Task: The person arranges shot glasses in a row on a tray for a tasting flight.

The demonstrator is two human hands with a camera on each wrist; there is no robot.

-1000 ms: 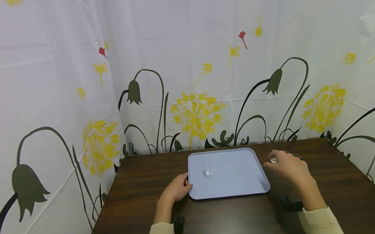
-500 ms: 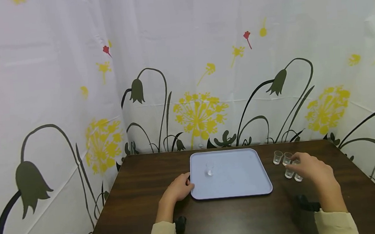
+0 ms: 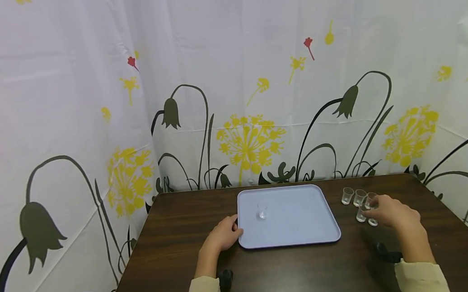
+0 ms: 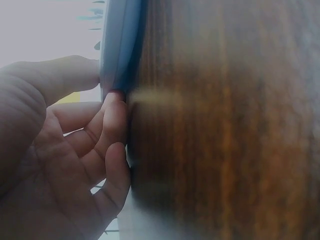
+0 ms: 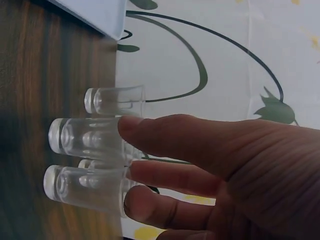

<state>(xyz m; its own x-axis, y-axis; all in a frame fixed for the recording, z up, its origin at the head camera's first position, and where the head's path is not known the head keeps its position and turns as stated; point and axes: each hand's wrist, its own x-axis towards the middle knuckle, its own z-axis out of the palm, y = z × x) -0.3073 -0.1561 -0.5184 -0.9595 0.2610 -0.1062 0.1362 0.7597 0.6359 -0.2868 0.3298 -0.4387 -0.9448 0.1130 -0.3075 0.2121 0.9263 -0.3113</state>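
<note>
At the left rim of a pale blue tray, my left hand pinches the edge; the left wrist view has its thumb on top of the tray edge and fingers at its underside. One small clear glass stands on the tray's left part. Right of the tray, my right hand is at a group of several upright clear glasses. In the right wrist view its thumb and index finger pinch the rim of the front-left glass, beside the front-right glass.
A dark wooden table lies under everything. Behind it and at both sides hangs a white curtain with yellow, red and green plant prints. A black wrist strap piece sits under the left forearm.
My right hand has moved right from beside the tray to the front glasses, its fingers now closed in at one rim; the glass it was near stands with the back ones. My left hand stays on the tray.
</note>
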